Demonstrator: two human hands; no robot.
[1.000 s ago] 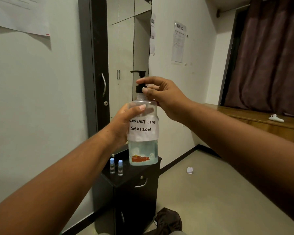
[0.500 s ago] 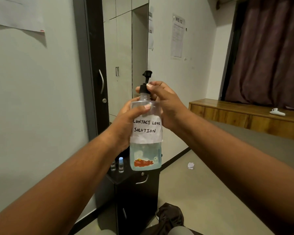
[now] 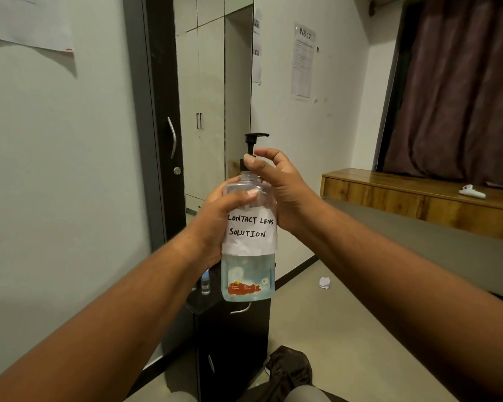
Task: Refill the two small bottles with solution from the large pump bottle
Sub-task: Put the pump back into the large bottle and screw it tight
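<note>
- Head view: the large pump bottle (image 3: 249,242) is held upright in the air in front of the person, above a black cabinet (image 3: 233,340). It is clear plastic and looks roughly half to two-thirds full, so I judge it fairly heavy and sloshy, smooth-walled and likely slippery if wet — best gripped around the shoulder, as now.
- The left hand (image 3: 218,219) wraps the bottle's upper body, fingers closed around it, thumb across the front above the label.
- The right hand (image 3: 276,184) is at the neck, thumb and fingertips pinched on the black collar (image 3: 242,165) below the pump head (image 3: 254,137) — probably to unscrew it; the thin stem looks like the fragile part.
- A white paper label (image 3: 250,230) reads "CONTACT LENS SOLUTION" in handwriting; a printed orange-red mark lower down is unreadable.
- A wall sheet (image 3: 304,62) is headed "WS 12".
- One small bottle (image 3: 205,284) with a blue cap stands on the cabinet top, just left of the big bottle's base; the second is hidden behind the left forearm.
</note>
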